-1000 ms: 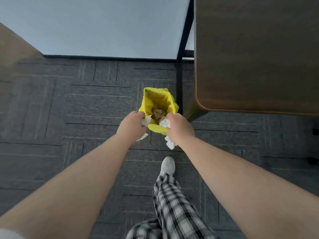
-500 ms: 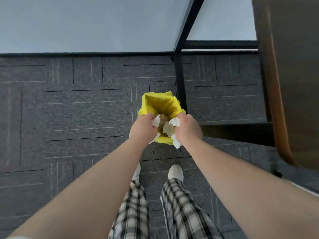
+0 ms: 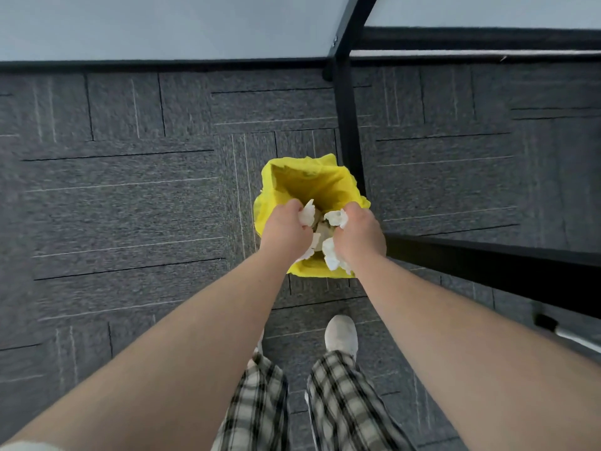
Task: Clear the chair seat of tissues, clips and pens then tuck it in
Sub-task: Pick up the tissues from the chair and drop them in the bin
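Both hands have been brought lower and closer over the bin since the earlier frame, and the wooden tabletop has left view.

From the head camera, the left hand (image 3: 286, 231) is seen clenched on crumpled white tissues (image 3: 306, 213), and the right hand (image 3: 359, 234) is likewise closed on tissues. Directly beneath them the yellow-lined bin (image 3: 309, 183) stands open on the grey carpet (image 3: 130, 206), beside a black table leg (image 3: 346, 125). Neither hand is nearer. Soft, wadded paper and a thin, glossy liner are shown.
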A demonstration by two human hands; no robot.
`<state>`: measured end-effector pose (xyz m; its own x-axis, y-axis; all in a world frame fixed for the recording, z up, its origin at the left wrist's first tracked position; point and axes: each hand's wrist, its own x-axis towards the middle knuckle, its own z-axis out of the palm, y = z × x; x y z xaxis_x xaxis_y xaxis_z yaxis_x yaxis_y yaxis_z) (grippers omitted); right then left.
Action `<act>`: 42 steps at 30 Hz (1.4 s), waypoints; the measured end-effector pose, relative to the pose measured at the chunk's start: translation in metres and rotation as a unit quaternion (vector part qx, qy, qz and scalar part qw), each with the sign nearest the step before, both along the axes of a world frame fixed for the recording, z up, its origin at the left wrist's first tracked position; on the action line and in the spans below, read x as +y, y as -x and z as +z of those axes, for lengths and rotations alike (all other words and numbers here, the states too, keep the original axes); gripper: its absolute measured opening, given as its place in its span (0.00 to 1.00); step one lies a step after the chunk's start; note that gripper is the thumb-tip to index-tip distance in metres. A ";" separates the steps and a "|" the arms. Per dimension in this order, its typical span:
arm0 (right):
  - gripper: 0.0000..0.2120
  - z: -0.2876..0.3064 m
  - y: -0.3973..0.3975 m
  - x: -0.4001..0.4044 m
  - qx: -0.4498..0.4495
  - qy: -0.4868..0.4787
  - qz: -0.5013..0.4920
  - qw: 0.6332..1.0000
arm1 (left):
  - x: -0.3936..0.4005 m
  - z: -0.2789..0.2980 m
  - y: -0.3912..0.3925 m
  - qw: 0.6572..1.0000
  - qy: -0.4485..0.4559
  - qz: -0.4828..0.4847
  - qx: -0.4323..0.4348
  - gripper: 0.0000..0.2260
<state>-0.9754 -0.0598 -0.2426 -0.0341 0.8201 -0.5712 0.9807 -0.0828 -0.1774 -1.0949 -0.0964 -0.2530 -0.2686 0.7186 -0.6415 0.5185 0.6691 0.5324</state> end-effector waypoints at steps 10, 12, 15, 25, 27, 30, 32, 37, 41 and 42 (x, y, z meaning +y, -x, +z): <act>0.27 -0.004 -0.006 0.004 0.052 0.034 -0.042 0.997 | 0.002 -0.001 -0.001 0.998 0.005 -0.037 -0.044 0.33; 0.28 0.004 -0.008 0.004 0.045 0.038 -0.024 0.998 | 0.003 0.006 0.002 0.998 0.008 -0.050 -0.032 0.35; 0.30 0.019 -0.011 0.000 0.040 0.057 0.004 0.998 | 0.004 0.020 0.004 0.996 0.034 -0.085 -0.018 0.39; 0.33 0.096 -0.030 -0.040 0.064 0.086 -0.003 0.994 | -0.010 0.111 0.008 0.954 0.113 -0.273 0.053 0.42; 0.33 0.115 -0.039 -0.055 0.072 0.092 -0.014 0.993 | -0.014 0.133 0.000 0.938 0.121 -0.316 0.074 0.42; 0.28 0.136 -0.060 -0.076 0.096 0.087 -0.036 0.991 | -0.015 0.165 -0.016 0.919 0.108 -0.365 0.100 0.40; 0.26 0.148 -0.079 -0.088 0.111 0.082 -0.055 0.989 | -0.016 0.182 -0.028 0.908 0.109 -0.388 0.114 0.40; 0.30 0.178 -0.145 -0.122 0.129 0.084 -0.105 0.982 | -0.036 0.223 -0.079 0.863 0.126 -0.462 0.160 0.38; 0.34 0.204 -0.222 -0.147 0.126 0.070 -0.089 0.986 | -0.055 0.254 -0.141 0.837 0.121 -0.502 0.179 0.36; 0.34 0.212 -0.245 -0.155 0.127 0.063 -0.101 0.985 | -0.060 0.261 -0.160 0.828 0.116 -0.516 0.186 0.37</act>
